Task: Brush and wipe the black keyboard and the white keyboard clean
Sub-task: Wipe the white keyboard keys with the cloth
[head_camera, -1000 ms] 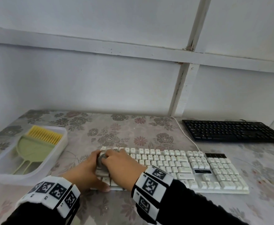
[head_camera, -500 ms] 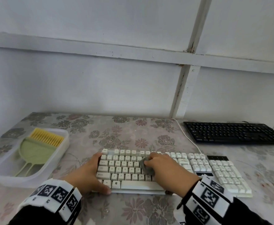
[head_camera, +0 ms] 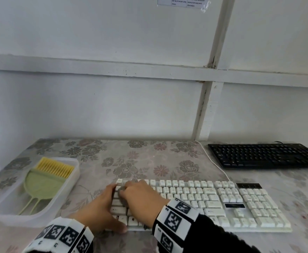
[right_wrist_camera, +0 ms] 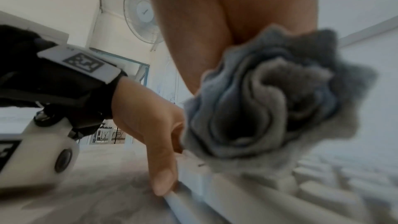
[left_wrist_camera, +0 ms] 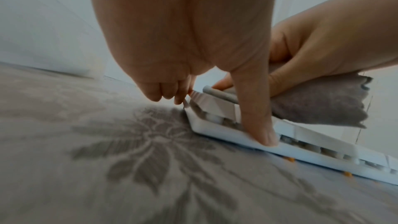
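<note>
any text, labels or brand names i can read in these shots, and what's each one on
Nothing can be read.
Paper notice on the wall: printed lines, too small.
White keyboard keycaps: legends blurred.
Black keyboard keys: legends too small.
Fan hub: brand mark blurred.
Wristbands: square code patterns, no words.

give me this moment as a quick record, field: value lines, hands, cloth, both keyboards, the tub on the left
right hand: grips a bunched grey cloth, pressed on the left end of the white keyboard
left hand: steadies that keyboard's left end, thumb on its front edge
black keyboard: far right, near the wall, untouched
brush: green, yellow bristles, lying in the translucent tub, left of the white keyboard
surface: floral tablecloth
</note>
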### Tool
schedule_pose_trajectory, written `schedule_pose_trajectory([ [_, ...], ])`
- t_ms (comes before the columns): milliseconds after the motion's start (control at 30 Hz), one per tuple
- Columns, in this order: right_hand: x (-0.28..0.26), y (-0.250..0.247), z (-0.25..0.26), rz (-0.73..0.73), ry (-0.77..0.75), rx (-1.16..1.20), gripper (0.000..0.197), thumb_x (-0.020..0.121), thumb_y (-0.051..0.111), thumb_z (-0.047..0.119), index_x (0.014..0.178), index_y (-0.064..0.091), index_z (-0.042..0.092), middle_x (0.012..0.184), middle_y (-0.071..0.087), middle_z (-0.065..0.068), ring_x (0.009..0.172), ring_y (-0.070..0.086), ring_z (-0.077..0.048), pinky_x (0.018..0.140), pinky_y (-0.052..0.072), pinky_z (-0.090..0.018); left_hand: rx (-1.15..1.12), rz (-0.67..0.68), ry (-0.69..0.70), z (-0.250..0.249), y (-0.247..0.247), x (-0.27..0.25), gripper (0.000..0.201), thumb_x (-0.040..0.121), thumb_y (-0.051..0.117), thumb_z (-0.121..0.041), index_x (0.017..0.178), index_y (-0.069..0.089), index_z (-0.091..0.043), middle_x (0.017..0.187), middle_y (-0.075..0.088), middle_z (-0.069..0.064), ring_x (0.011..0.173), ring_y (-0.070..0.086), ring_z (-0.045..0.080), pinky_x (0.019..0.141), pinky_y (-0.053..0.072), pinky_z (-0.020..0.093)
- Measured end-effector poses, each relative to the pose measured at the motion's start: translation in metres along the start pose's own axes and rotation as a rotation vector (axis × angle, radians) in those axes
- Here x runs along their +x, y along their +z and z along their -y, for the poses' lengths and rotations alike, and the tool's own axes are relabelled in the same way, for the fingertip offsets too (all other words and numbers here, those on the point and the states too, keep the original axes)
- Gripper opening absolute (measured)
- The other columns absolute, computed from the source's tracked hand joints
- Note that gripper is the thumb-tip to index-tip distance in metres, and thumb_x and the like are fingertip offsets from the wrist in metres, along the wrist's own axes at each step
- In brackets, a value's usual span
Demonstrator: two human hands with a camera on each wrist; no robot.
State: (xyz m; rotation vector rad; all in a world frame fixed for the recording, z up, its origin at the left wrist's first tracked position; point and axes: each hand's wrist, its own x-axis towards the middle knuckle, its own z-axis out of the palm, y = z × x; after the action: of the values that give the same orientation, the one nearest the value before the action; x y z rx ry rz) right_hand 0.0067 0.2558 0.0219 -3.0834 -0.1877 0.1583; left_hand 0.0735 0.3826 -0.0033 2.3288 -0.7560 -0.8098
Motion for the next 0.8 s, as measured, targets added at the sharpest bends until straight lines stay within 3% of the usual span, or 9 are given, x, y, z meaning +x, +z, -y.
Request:
schedule_pose_trajectory([
  [133, -0.013, 0.012, -0.015, -0.058, 0.011, 0.032, 0.027, 0.087, 0.043, -0.005, 0.107, 0.059, 0.003, 0.118, 0.053, -0.016, 0.107, 0.047, -0.037, 0.094, 0.042, -0.047, 0.008, -0.002, -0.022, 0.003, 0.000, 0.000, 0.119, 0.057, 0.086, -0.032, 0.143, 0.003, -0.032, 0.116, 0.044, -0.018, 0.104, 0.047, 0.002, 0.073, 0.036, 0.009],
  [233, -0.033, 0.013, -0.035, -0.081, 0.034, 0.063, 0.030, 0.084, 0.041, -0.010, 0.100, 0.060, 0.005, 0.115, 0.055, -0.014, 0.106, 0.048, -0.033, 0.093, 0.039, -0.042, 0.014, 0.009, -0.029, 0.004, 0.000, 0.000, 0.133, 0.041, 0.090, -0.044, 0.143, 0.005, -0.035, 0.127, 0.043, -0.015, 0.113, 0.047, 0.005, 0.094, 0.038, 0.020],
  [367, -0.064, 0.008, -0.066, -0.108, 0.103, 0.117, 0.030, 0.088, 0.041, -0.006, 0.102, 0.063, 0.009, 0.118, 0.054, -0.007, 0.103, 0.047, -0.024, 0.092, 0.038, -0.032, 0.007, -0.005, -0.036, 0.004, 0.001, -0.001, 0.124, 0.053, 0.086, -0.039, 0.143, 0.002, -0.037, 0.123, 0.042, -0.017, 0.112, 0.046, 0.005, 0.093, 0.036, 0.020],
  [467, -0.077, 0.002, -0.086, -0.089, 0.160, 0.144, 0.026, 0.087, 0.045, -0.002, 0.099, 0.066, 0.010, 0.101, 0.052, 0.001, 0.090, 0.046, -0.016, 0.071, 0.033, -0.012, 0.001, -0.003, -0.036, 0.004, 0.002, -0.001, 0.124, 0.054, 0.086, -0.038, 0.144, 0.001, -0.036, 0.120, 0.040, -0.018, 0.112, 0.045, 0.005, 0.094, 0.034, 0.019],
  [500, -0.079, 0.000, -0.091, -0.082, 0.187, 0.168, 0.027, 0.086, 0.046, -0.002, 0.099, 0.067, 0.009, 0.099, 0.049, 0.002, 0.090, 0.047, -0.016, 0.067, 0.031, -0.011, 0.000, 0.001, -0.031, 0.003, 0.002, -0.001, 0.124, 0.054, 0.087, -0.038, 0.144, 0.002, -0.035, 0.119, 0.040, -0.019, 0.112, 0.045, 0.004, 0.093, 0.035, 0.019],
  [533, -0.080, -0.003, -0.094, -0.093, 0.198, 0.189, 0.028, 0.086, 0.046, -0.003, 0.102, 0.066, 0.009, 0.102, 0.049, 0.003, 0.093, 0.049, -0.017, 0.069, 0.034, -0.012, -0.002, 0.001, -0.022, 0.004, 0.002, -0.001, 0.123, 0.054, 0.087, -0.037, 0.144, 0.003, -0.035, 0.117, 0.040, -0.022, 0.110, 0.045, 0.002, 0.091, 0.035, 0.017],
  [667, -0.077, 0.003, -0.086, -0.132, 0.134, 0.264, 0.031, 0.090, 0.045, 0.000, 0.113, 0.061, 0.011, 0.123, 0.052, -0.001, 0.109, 0.050, -0.018, 0.093, 0.041, -0.029, -0.007, -0.006, 0.006, 0.001, 0.001, -0.002, 0.115, 0.058, 0.086, -0.031, 0.141, 0.007, -0.036, 0.106, 0.039, -0.029, 0.095, 0.044, -0.008, 0.073, 0.033, 0.005],
  [800, -0.081, 0.015, -0.081, -0.083, 0.149, 0.200, 0.033, 0.091, 0.043, 0.000, 0.119, 0.058, 0.006, 0.124, 0.051, -0.010, 0.112, 0.049, -0.027, 0.092, 0.039, -0.032, -0.005, -0.009, 0.003, 0.002, 0.002, -0.002, 0.117, 0.057, 0.086, -0.034, 0.142, 0.007, -0.036, 0.110, 0.040, -0.026, 0.103, 0.045, -0.003, 0.081, 0.034, 0.013],
])
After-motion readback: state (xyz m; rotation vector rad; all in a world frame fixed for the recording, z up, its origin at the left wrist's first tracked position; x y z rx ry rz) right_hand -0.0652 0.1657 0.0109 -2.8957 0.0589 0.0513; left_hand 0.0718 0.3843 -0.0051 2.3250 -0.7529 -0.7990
